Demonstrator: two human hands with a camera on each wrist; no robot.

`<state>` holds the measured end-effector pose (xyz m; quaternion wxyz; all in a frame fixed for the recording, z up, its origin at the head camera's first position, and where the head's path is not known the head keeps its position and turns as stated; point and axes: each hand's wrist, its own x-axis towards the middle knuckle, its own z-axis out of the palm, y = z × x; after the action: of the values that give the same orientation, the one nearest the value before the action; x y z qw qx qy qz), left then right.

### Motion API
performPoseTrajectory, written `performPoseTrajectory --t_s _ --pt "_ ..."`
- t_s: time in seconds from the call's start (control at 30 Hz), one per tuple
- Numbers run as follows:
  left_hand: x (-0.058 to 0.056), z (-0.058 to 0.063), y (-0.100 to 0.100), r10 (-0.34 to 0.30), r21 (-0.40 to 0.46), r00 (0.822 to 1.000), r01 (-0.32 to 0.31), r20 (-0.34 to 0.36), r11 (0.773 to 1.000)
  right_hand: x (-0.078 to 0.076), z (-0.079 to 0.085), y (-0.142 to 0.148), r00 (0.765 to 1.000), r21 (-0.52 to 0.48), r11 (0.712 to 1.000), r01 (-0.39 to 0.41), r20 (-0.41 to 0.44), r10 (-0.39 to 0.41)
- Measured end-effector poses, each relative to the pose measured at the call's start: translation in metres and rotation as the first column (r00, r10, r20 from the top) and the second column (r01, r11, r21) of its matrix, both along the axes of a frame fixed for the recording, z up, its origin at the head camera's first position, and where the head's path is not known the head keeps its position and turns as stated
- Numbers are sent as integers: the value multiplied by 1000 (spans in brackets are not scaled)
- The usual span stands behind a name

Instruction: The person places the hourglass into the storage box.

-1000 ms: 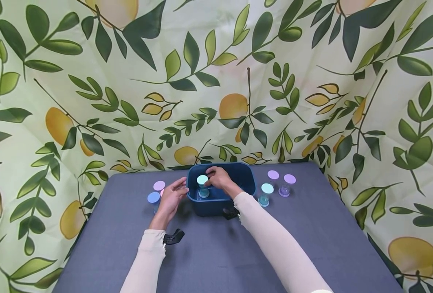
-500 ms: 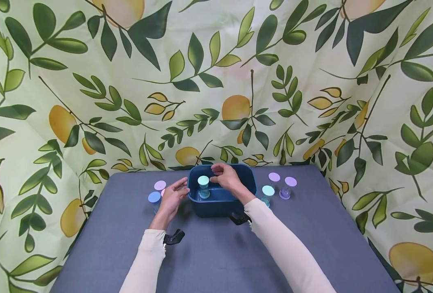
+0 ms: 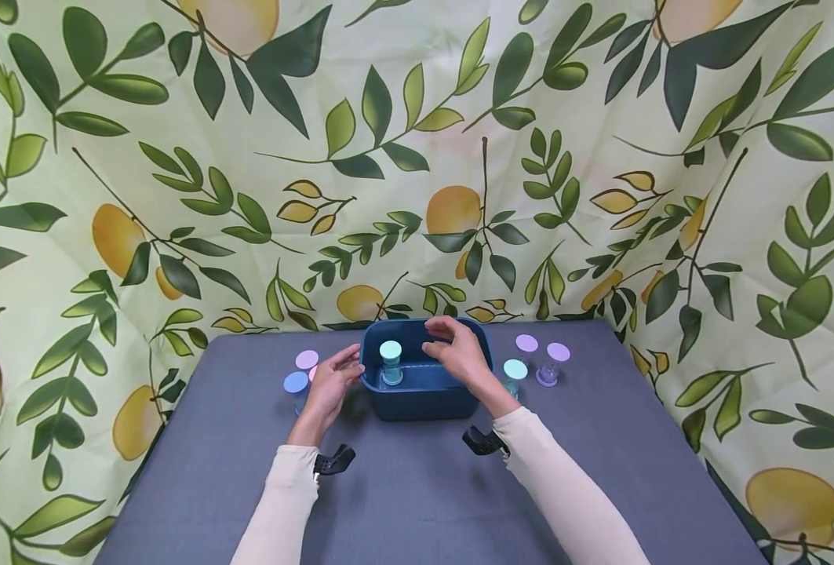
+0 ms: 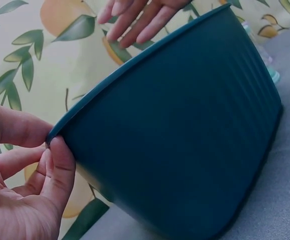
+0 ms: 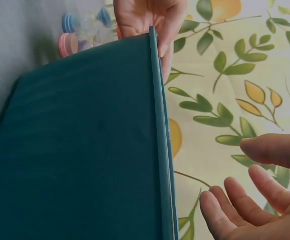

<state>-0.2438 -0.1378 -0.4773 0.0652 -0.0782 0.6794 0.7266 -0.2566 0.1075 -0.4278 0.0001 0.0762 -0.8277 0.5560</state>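
A dark blue plastic bin (image 3: pixel 425 404) stands near the back of the table. Inside it, toward the left end, a sand timer (image 3: pixel 391 362) with mint green caps stands upright. My left hand (image 3: pixel 328 388) pinches the bin's left rim between thumb and fingers, as the left wrist view shows. Over the right part of the bin is my right hand (image 3: pixel 460 355), its fingers loosely bent and apart, holding nothing. In the right wrist view those fingers (image 5: pixel 245 202) are beside the rim, clear of it.
Right of the bin stand a mint green timer (image 3: pixel 515 369) and two purple timers, one at the front right (image 3: pixel 558 352). To the left are a blue timer (image 3: pixel 296 383), a lilac one (image 3: pixel 307 359) and a pink one (image 5: pixel 68 44), partly behind my left hand. A patterned cloth hangs behind.
My right hand has let go of the mint green timer in the bin and moved right, away from it. My left hand stays at the bin's left rim.
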Motion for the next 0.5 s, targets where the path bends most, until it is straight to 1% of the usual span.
performPoseTrajectory --t_s 0.1,0.23,0.5 --pt "0 0 0 0 -4 1000 0 -2 1000 7 1 6 1000 -42 999 3 -25 -4" --pt "0 0 0 -2 -10 1000 2 0 1000 14 2 16 998 -82 996 23 -61 -28" --pt "0 0 -1 -5 9 1000 5 -6 1000 26 3 39 983 -107 993 56 -171 -73"
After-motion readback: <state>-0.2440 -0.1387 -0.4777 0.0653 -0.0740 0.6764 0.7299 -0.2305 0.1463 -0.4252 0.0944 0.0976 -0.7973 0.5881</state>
